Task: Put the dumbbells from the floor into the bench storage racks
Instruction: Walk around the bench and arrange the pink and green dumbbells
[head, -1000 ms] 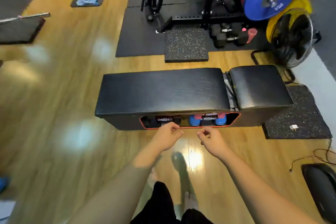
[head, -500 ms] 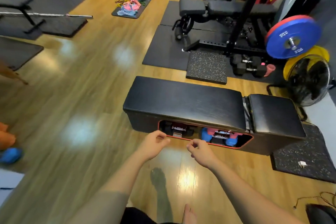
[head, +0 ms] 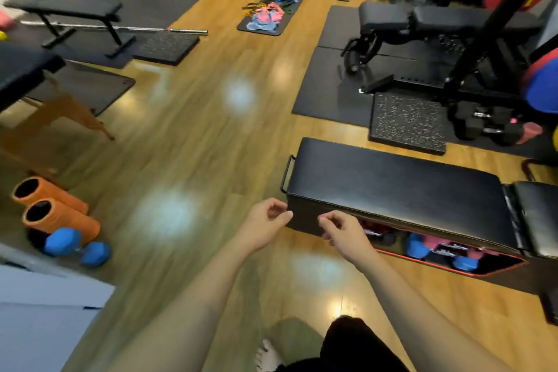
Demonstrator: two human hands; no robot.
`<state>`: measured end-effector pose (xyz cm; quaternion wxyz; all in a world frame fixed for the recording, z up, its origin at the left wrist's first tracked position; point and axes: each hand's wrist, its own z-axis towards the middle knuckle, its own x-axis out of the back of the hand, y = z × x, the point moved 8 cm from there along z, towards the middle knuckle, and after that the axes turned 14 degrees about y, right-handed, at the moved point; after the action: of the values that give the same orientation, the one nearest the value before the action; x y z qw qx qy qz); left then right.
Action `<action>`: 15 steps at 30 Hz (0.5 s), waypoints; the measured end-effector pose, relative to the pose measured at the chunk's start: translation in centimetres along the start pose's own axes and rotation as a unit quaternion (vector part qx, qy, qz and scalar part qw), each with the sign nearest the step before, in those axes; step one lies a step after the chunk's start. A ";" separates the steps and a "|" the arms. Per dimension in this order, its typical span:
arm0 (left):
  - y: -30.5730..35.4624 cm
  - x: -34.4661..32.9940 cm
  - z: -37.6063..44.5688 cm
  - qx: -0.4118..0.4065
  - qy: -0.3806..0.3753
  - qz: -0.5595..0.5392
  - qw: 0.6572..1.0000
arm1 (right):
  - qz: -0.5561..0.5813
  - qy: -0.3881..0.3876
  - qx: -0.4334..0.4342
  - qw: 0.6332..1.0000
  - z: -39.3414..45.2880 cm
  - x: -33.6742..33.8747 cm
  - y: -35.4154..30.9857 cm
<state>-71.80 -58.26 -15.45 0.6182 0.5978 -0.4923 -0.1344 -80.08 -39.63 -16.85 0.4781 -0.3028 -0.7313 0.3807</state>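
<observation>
We start with the storage bench [head: 392,187], which sits on the wooden floor [head: 187,142] at the right, its red-edged rack opening [head: 447,254] facing us and already holding blue, pink and dark dumbbells. The one dumbbell we can see loose is the blue dumbbell [head: 77,246], at the floor's left edge, touching the orange foam rollers [head: 57,214] and well apart from the bench. Our left hand [head: 262,222] and right hand [head: 344,229] both hover empty near the bench's left end, fingers loosely curled around nothing. We judge the step in hand to be fetching that blue one: turn left, crouch, wrap the handle between the heads (not a head itself), and lift it away from the rollers before carrying it across.
</observation>
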 end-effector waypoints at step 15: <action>1.5 13.2 22.8 0.002 0.052 -0.015 0.999 | 0.157 -0.015 -0.067 0.985 20.2 -15.2 -14.9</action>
<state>-83.67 -81.62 -12.75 0.6397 0.6124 -0.4509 -0.1115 -94.58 -65.18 -16.50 0.3795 -0.4396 -0.7058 0.4058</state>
